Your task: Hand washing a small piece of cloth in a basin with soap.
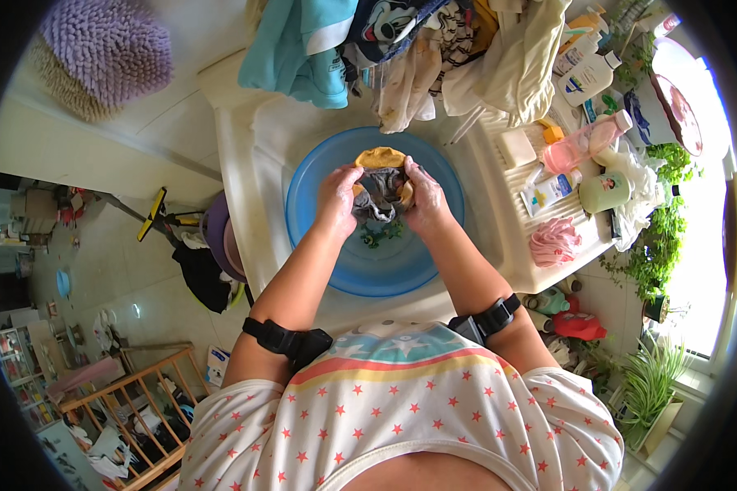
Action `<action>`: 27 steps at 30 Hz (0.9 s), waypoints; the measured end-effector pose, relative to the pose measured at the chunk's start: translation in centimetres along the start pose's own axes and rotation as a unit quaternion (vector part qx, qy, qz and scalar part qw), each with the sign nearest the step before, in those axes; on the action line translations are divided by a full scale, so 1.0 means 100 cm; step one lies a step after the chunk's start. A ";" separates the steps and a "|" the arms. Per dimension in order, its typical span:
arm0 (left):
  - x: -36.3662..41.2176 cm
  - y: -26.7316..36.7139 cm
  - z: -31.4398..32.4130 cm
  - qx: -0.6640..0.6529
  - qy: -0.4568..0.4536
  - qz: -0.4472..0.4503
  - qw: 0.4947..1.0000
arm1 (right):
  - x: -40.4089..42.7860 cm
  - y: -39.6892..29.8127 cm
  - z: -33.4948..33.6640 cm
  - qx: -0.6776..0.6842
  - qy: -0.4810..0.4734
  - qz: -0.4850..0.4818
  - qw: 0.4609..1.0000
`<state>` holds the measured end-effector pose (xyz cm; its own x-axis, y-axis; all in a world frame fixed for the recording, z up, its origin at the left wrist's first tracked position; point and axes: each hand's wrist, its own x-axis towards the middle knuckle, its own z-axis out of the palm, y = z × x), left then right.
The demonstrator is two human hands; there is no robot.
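Observation:
My left hand [339, 199] and my right hand [427, 195] grip a small grey cloth garment [381, 190] with a yellow band from its two sides. Pale suds cling to the fingers. The cloth is held over a round blue plastic basin [374, 270], which stands in a cream-coloured laundry sink [270, 184]. Below the garment, a green leafy pattern or leaves show in the basin; I cannot tell which. Parts of my fingers are hidden behind the cloth.
Clothes [399, 80] hang over the sink's far edge. On the ribbed washboard [497, 153] at the right lie a soap bar [516, 147], a tube [549, 193], bottles [605, 191] and a pink mesh sponge [555, 242]. A purple bucket [218, 230] stands left of the sink.

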<state>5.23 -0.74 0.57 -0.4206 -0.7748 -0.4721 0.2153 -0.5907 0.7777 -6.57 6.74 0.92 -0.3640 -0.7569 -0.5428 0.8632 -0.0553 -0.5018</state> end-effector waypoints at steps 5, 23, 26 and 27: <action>0.002 -0.002 0.000 -0.065 -0.062 0.038 0.995 | 0.005 0.003 0.001 0.040 -0.035 0.038 0.998; 0.002 0.031 0.050 0.516 0.006 0.212 0.830 | 0.000 0.028 0.029 -0.182 0.089 -0.062 0.977; -0.008 -0.006 0.053 0.538 0.008 0.315 0.782 | 0.012 0.016 0.013 -0.010 0.053 -0.035 0.998; -0.027 0.000 0.055 0.554 -0.029 0.292 0.779 | -0.010 -0.003 0.031 0.008 0.064 0.010 0.998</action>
<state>1.47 2.57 4.15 -0.5814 -0.8085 0.0909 -0.4952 0.4404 0.7489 -5.38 5.46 3.71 -0.3877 -0.6691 -0.6341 0.8758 -0.0528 -0.4798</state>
